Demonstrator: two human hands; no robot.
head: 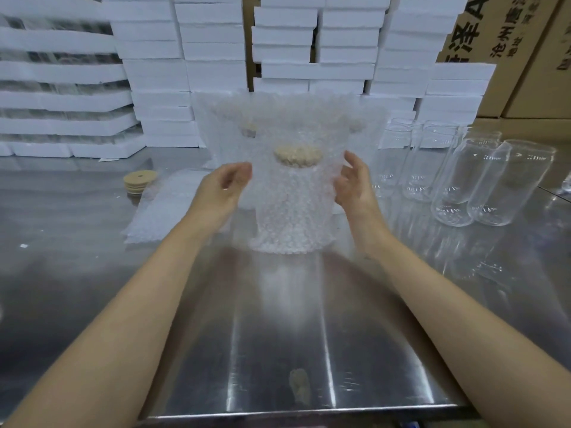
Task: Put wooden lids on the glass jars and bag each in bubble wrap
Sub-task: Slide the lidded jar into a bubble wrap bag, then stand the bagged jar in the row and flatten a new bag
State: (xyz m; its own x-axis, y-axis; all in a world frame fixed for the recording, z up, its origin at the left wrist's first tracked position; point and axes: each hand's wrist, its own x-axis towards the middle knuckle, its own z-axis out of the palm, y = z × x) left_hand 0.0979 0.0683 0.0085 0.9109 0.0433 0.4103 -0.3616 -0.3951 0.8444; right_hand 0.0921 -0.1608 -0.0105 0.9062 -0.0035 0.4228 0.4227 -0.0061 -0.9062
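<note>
On a steel table (pixel 278 335), a bubble-wrap bag (pixel 312 134) stands upright with a glass jar (pixel 290 217) inside, its wooden lid (pixel 298 156) showing through the wrap. The left hand (pixel 222 188) pinches the bag's left edge. The right hand (pixel 352 183) touches its right edge with bent fingers; whether it grips cannot be told. Spare lids (pixel 139 180) and flat bags (pixel 160 208) lie left of the bag, and empty jars (pixel 482 180) stand to its right.

White foam boxes (pixel 213 57) stacked beside cardboard cartons (pixel 525 41)
</note>
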